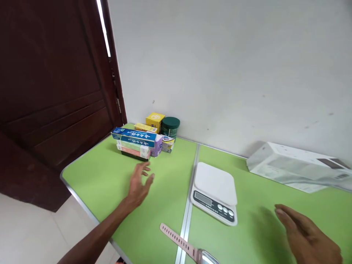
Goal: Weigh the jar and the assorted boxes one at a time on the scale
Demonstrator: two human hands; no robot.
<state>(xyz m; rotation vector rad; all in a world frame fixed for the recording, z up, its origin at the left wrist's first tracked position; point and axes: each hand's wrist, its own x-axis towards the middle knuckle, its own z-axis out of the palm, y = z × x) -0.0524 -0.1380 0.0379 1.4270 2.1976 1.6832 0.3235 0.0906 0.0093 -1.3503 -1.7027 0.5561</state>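
Observation:
My left hand (139,187) hovers over the green table, thumb and fingers apart, with nothing in it. Just beyond its fingertips stands a stack of boxes, a blue toothpaste box (134,136) on top of a green-and-white box (133,147). Over the table's right side is my right hand (309,234), blurred, its thumb and fingers loosely parted around no object. Between the hands lies a white digital kitchen scale (216,183) with a dark display panel and a bare platform. A smartwatch (189,245) with a pink strap rests nearer the front, its case cut off by the frame.
Behind the stack are yellow boxes (154,121), a purple package (156,146) and a dark green lidded tub (170,126). A long white box (297,167) lies against the wall at right. A metal seam (192,176) crosses the table. Left stands a dark door (49,91).

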